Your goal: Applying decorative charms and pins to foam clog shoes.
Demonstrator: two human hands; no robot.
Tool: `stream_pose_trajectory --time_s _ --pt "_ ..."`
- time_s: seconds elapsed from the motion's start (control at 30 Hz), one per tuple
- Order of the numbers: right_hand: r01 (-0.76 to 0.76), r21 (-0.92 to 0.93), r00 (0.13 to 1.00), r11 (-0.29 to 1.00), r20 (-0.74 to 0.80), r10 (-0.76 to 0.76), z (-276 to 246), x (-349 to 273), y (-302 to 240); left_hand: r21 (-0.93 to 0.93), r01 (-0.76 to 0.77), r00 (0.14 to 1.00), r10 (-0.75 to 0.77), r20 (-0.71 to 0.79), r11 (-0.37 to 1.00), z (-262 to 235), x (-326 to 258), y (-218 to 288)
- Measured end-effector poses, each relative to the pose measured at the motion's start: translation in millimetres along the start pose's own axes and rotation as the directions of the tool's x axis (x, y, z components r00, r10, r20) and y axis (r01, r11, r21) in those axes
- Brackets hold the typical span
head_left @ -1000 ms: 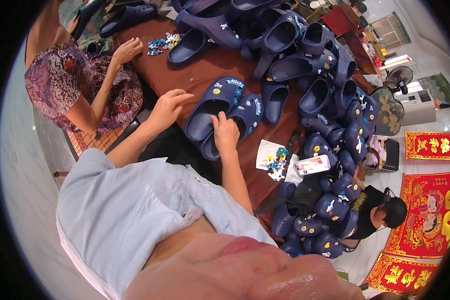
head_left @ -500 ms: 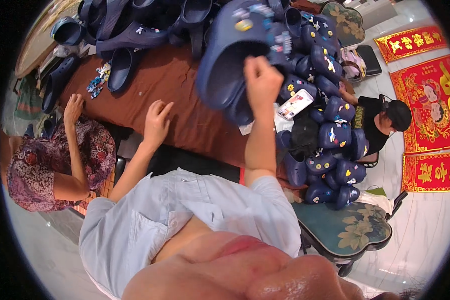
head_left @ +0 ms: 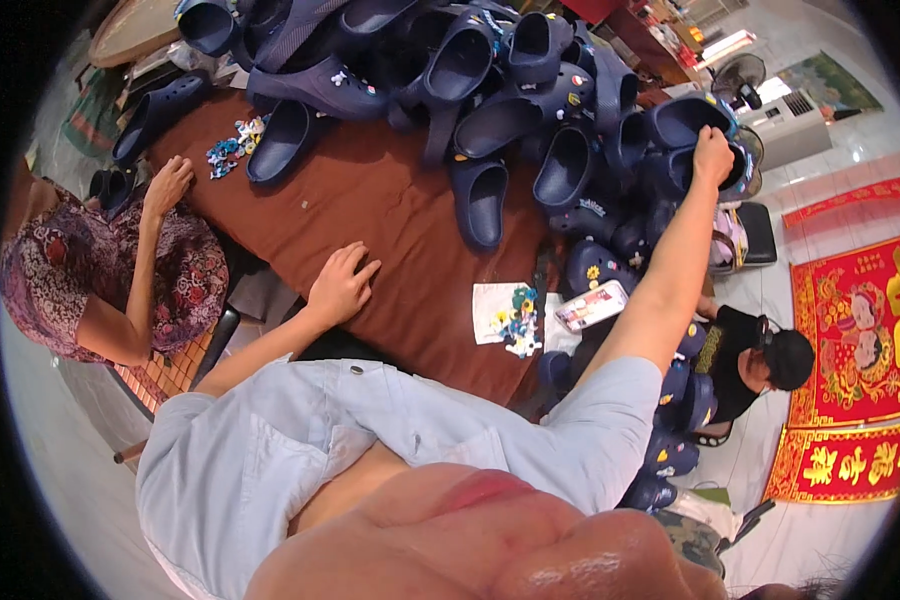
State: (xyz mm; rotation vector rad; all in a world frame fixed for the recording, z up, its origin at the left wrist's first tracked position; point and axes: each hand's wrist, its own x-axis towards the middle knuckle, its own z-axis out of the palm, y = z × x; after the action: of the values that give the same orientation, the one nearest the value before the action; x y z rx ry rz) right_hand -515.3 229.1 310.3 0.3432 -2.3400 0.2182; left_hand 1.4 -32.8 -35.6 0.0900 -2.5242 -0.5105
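My right hand [head_left: 713, 157] is stretched out to the far right, its fingers closed on the rim of a pair of navy clogs [head_left: 673, 125] at the edge of the clog pile. My left hand [head_left: 342, 287] lies on the brown cloth [head_left: 410, 290] with fingers apart, holding nothing. On white paper [head_left: 487, 300] between my arms sits a small heap of colourful shoe charms [head_left: 521, 325]. A single navy clog [head_left: 482, 215] lies on the cloth just beyond it.
Many navy clogs [head_left: 465, 65] are heaped along the far side. A phone [head_left: 592, 305] lies beside my right forearm. More charms [head_left: 232, 150] lie at far left, near another person's hand [head_left: 172, 185]. A person in a black cap [head_left: 790, 360] is at the right.
My right hand has carried the clogs from above the middle of the table to the far right. The charms on the paper have come into view. My left hand has lowered onto the cloth.
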Motion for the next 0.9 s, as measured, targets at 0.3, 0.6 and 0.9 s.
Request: stream_pose_trajectory --time_s 0.3,0.6,0.9 --pt "0.050 -0.019 0.956 0.999 0.291 -0.043 67.8 -1.1 29.2 -0.004 0.047 0.999 -0.047 0.002 0.999 -2.9 -1.4 5.1" --pt "0.127 0.025 0.886 0.992 0.446 -0.125 34.2 14.6 66.7 -0.162 0.085 0.994 -0.072 0.084 0.983 -8.7 19.2 2.3" --pt "-0.088 0.499 0.888 0.862 0.432 -0.159 27.7 -1.4 -58.8 0.045 -0.062 0.793 0.076 -0.604 0.997 -82.3 260.0 -70.4"
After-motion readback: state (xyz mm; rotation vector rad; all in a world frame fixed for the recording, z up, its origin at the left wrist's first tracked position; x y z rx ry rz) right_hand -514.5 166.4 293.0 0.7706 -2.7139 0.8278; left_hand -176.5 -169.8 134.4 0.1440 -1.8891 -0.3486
